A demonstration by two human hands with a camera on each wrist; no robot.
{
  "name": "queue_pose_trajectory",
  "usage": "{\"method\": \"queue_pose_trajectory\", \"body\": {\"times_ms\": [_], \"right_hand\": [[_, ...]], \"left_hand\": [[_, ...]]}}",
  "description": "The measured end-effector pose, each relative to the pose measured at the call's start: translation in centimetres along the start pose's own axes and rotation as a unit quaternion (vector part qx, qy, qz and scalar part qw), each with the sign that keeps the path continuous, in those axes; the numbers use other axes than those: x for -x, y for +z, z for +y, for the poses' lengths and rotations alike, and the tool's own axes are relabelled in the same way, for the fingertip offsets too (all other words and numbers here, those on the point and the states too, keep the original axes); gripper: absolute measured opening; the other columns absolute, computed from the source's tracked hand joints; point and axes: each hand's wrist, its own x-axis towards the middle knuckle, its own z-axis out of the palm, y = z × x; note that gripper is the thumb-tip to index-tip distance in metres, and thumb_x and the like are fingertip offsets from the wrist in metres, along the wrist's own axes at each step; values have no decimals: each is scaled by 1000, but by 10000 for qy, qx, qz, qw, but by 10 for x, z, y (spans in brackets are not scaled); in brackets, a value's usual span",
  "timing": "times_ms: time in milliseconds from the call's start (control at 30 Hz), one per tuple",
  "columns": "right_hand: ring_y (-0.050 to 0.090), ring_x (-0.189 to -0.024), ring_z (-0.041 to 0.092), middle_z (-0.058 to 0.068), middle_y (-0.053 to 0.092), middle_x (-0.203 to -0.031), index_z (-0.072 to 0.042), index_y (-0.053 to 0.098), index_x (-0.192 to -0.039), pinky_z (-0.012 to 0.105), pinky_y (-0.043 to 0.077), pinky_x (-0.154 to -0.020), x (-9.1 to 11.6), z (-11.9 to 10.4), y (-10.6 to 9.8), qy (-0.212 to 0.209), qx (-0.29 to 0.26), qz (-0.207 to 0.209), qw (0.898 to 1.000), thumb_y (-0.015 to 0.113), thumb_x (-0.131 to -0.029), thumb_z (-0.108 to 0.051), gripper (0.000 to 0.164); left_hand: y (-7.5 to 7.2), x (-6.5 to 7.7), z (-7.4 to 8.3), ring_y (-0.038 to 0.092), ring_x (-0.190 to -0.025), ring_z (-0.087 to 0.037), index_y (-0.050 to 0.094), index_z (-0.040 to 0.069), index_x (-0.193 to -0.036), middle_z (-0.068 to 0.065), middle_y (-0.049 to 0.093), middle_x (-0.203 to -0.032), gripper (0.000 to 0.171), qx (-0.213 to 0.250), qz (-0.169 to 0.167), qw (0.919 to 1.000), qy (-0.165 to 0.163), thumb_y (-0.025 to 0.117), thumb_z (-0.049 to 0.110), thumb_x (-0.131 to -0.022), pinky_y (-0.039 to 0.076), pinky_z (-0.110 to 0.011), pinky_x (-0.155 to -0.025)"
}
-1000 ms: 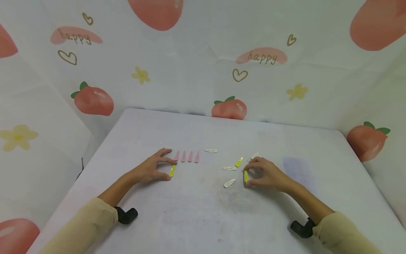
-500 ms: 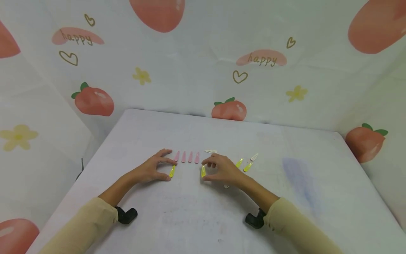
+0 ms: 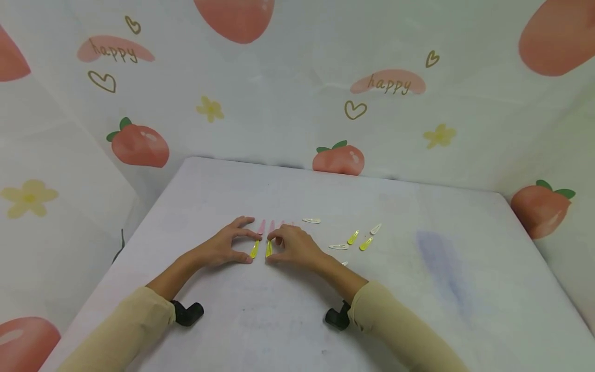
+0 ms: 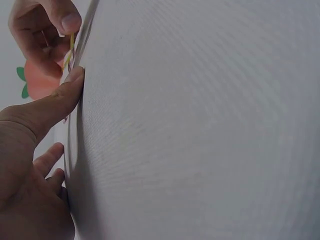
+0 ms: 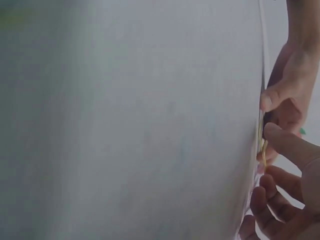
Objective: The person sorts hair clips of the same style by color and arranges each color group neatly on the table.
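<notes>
My left hand (image 3: 223, 247) rests on the table, thumb and index finger at the two ends of a yellow snap hair clip (image 3: 254, 249) lying there. Just right of it, my right hand (image 3: 297, 247) pinches a second yellow hair clip (image 3: 268, 249) by its ends, roughly parallel to the first. Beyond the fingers runs a row of pink hair clips (image 3: 262, 227); the right hand partly covers its right end. In the left wrist view the right hand's yellow clip (image 4: 71, 47) stands on edge. The right wrist view shows this clip (image 5: 264, 150) at the fingertips.
Two loose yellow clips (image 3: 353, 237) lie right of the right hand. Several white clips are scattered around there, one (image 3: 311, 220) behind the hand and another (image 3: 375, 229) farther right. A printed cloth hangs behind the white table (image 3: 400, 310).
My right hand has carried its yellow clip leftward from the scattered clips to beside the left hand's clip. The left hand has stayed in place.
</notes>
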Motion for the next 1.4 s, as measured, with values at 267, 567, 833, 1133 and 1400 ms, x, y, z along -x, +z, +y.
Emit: {"method": "queue_pose_trajectory", "body": {"times_ms": [267, 567, 833, 1133, 1400], "right_hand": [[51, -80, 9, -6, 57, -86, -12, 73, -115, 23, 43, -67, -3, -4, 4, 227, 247, -58, 9994, 86, -77, -32, 45], [52, -80, 10, -5, 58, -87, -13, 72, -115, 23, 43, -67, -3, -8, 2, 266, 333, -67, 9991, 86, -77, -33, 45], [53, -81, 9, -4, 61, -90, -14, 72, -116, 24, 44, -69, -3, -8, 1, 216, 329, -60, 9992, 87, -76, -34, 47], [55, -84, 9, -4, 64, -95, -15, 72, -119, 25, 46, -71, 0, -4, -7, 267, 225, -86, 9994, 87, -77, -37, 50], [57, -83, 14, 1, 67, -97, -12, 71, -119, 30, 47, -70, 37, 21, -44, 390, 96, 318, 9987, 84, -79, -33, 47]], "left_hand": [[0, -1, 0, 15, -147, -47, 69, 11, -125, -21, 30, -156, 53, -17, -4, 10000, 15, 87, 21, -76, 17, -70, -110], [0, -2, -2, 17, -146, -47, 70, 10, -124, -22, 30, -156, 53, -76, -11, 10000, 56, 87, 21, -75, 18, -71, -109], [0, -1, 0, 16, -146, -47, 70, 11, -124, -21, 30, -157, 53, -7, -34, 10000, 1, 87, 21, -76, 16, -71, -110], [0, -2, 0, 19, -145, -47, 70, 10, -124, -23, 30, -156, 52, 9, -38, 10000, 18, 87, 20, -76, 19, -70, -109], [1, -1, 2, 17, -146, -47, 70, 13, -125, -20, 29, -157, 52, -123, -42, 9998, -128, 86, 23, -77, 17, -70, -110]]}}
